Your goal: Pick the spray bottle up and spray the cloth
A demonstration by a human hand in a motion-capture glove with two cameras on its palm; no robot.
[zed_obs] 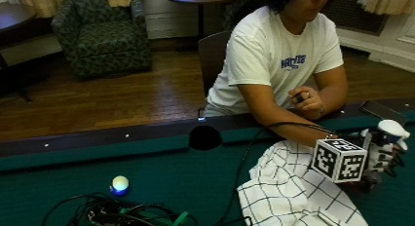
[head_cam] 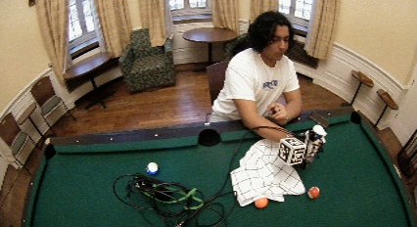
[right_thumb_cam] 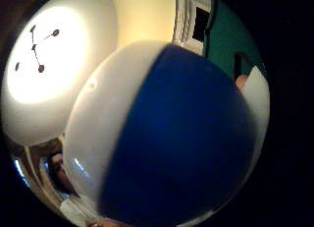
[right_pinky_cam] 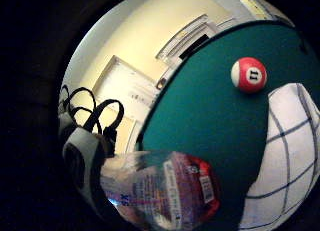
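His gloved right hand (zed_obs: 383, 155) had its fingers curled round the spray bottle (zed_obs: 389, 131), upright beside the checked cloth (zed_obs: 292, 187).

1. White short-sleeved T-shirt (zed_obs: 269, 60) with small blue lettering on the chest.
2. Black glove on the right hand (zed_obs: 383, 155), with black straps and white plastic.
3. Dark curly hair (head_cam: 261, 24) above the T-shirt.
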